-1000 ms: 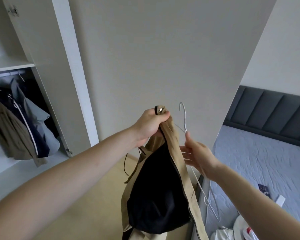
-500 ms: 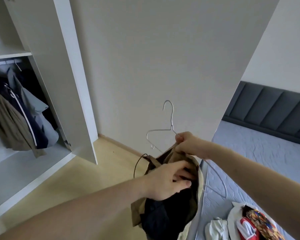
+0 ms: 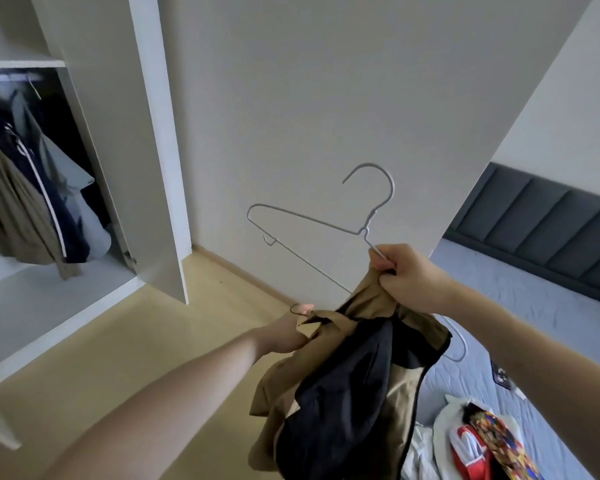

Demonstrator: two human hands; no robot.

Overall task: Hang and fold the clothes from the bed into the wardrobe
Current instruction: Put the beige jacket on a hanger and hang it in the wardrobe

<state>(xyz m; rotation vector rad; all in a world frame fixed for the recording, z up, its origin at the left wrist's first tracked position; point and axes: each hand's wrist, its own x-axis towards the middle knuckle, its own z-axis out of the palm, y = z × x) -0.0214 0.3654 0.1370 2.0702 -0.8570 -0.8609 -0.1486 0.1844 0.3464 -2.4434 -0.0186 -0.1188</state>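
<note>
The right hand [image 3: 413, 277] is closed around the neck of a wire hanger [image 3: 312, 221], just under the hook, and the same fist also pinches the top of a tan jacket [image 3: 361, 375] with a black lining. The left hand [image 3: 284, 332] grips the jacket's left edge near a thin dark cord, fingers curled into the cloth; how much of the fabric it has is hard to tell, since the garment covers most of the palm. The hanger's left shoulder sticks out bare above the jacket, while its right end shows below and behind the cloth, so the jacket seems to be only half on it, bunched, not spread.

Beyond the hands, the open wardrobe [image 3: 94, 188] stands to the left, with its door swung outward. On its rail [image 3: 11, 77] several garments [image 3: 32, 188] already hang, among them a tan one, a dark one with a white stripe, and a pale grey one. To the right, the bed [image 3: 520, 306] carries a small pile of clothes [image 3: 471, 438] at its near corner, white and bright red prints among them.

So the job looks partway through: some pieces are hung, this jacket needs seating on the hanger and carrying to the rail, and the pile on the bed is yet to be hung or folded.
</note>
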